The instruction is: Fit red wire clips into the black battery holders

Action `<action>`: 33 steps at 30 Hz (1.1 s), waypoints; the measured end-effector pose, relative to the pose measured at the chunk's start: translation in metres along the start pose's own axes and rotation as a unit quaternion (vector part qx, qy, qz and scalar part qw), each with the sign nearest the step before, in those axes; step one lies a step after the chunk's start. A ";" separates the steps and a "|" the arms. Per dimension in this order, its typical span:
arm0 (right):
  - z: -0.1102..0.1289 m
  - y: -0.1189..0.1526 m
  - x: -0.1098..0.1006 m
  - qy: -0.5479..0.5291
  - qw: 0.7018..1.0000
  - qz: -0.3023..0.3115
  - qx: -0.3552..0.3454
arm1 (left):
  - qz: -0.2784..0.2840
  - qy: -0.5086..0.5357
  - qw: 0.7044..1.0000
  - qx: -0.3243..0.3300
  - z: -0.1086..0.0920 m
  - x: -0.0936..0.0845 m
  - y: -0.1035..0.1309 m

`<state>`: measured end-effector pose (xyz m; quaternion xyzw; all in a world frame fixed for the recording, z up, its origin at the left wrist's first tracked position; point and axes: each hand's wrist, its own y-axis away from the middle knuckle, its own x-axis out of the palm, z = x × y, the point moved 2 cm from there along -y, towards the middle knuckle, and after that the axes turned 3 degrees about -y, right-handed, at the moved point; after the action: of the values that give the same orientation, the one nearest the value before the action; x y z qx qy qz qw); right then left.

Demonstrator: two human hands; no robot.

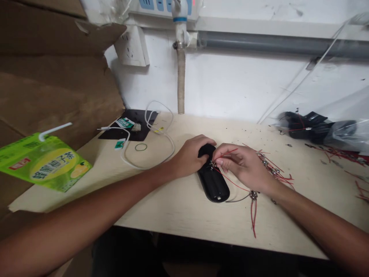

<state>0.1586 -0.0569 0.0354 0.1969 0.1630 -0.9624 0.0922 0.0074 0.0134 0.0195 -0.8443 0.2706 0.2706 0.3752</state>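
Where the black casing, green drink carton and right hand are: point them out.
Black casing (213, 181): head view, on its hollow inside.
Green drink carton (47, 163): head view, on its printed side.
Right hand (245, 163): head view, on the hand's middle.

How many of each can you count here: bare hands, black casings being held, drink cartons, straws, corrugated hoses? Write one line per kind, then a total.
Bare hands: 2, left hand and right hand
Held black casing: 1
Drink carton: 1
Straw: 1
Corrugated hose: 1
Total: 6
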 end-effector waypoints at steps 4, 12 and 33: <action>0.000 0.001 0.005 0.018 0.999 0.031 -0.020 | -0.004 -0.007 0.999 0.032 0.000 0.002 0.001; -0.001 0.001 0.006 0.068 0.994 0.040 -0.071 | -0.012 0.002 0.999 0.047 -0.002 0.004 0.001; 0.002 0.002 0.010 0.132 0.977 0.030 -0.166 | -0.027 0.007 0.999 0.043 -0.006 0.005 0.002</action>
<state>0.1491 -0.0609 0.0322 0.3091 0.3250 -0.8842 0.1305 0.0114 0.0062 0.0192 -0.8360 0.2616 0.2429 0.4167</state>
